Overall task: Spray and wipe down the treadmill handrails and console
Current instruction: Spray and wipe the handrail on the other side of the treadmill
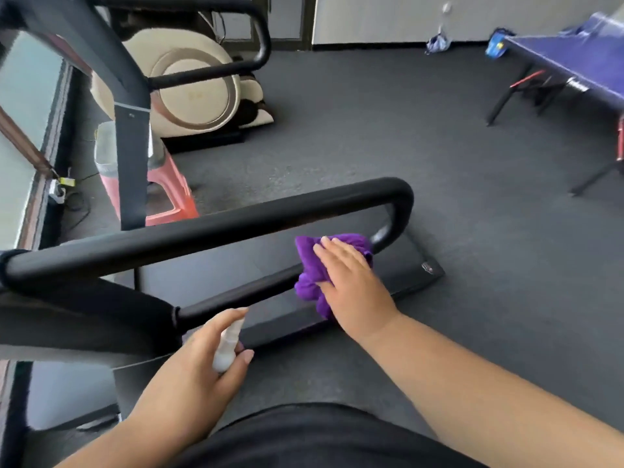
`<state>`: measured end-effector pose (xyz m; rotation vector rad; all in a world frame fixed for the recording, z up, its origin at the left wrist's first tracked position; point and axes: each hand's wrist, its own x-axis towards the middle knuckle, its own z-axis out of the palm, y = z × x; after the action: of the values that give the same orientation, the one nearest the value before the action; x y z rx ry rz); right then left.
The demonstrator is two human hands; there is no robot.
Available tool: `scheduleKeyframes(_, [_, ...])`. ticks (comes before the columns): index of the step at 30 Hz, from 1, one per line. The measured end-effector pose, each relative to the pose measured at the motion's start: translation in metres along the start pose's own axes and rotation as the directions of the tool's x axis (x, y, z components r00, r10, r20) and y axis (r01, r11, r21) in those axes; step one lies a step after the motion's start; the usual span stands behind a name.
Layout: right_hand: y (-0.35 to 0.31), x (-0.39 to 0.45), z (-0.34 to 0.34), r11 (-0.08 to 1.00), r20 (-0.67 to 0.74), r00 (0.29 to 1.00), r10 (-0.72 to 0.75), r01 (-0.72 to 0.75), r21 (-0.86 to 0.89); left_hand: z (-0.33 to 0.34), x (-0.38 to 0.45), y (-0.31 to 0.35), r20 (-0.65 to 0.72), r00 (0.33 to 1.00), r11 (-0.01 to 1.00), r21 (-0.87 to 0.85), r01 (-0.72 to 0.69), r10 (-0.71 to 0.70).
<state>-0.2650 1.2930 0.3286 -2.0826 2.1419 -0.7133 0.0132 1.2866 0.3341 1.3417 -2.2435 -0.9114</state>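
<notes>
Nearest, a small white plastic spray bottle (225, 346) is gripped in the left hand (189, 376), fingers closed round its body and its nozzle aimed up toward the lower black padded handrail bar (243, 293); it is likely kept ready there so that more of the bar can be wetted without the cloth being put down. Just beyond, a crumpled purple microfibre cloth (315, 275) is pressed against that lower bar by the right hand (351, 282), which is laid flat and open over it, palm down, no fold being pinched. The flat palm is judged to spread pressure along the rounded bar. The wiping step appears to be in hand near the far end of the rail.

Above it, the upper black handrail bar (209, 231) is seen to curve down at a rounded corner (400, 201), just beside the cloth; that bend is the edge to be followed, and the cloth could slip off it. To the left, open bar is left for a stroke back toward the bottle. The console cannot be made out for certain.

Farther off, a pink plastic stool (169, 190), a cream massage chair (189, 92) and a blue table-tennis table (580, 65) are stood well apart on the grey carpet floor (371, 130).
</notes>
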Motion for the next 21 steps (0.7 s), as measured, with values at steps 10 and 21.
scheduleKeyframes(10, [0.058,-0.01,0.015,0.89,-0.046,0.891,0.452,-0.447,0.087,-0.008,0.024,0.025,0.055,0.994,0.995,0.042,-0.095,0.093])
scheduleKeyframes(21, [-0.004,0.003,0.032,0.912,-0.135,0.928,0.348,-0.302,0.279,-0.02,0.001,0.0,0.039,0.999,0.996,0.084,-0.037,0.034])
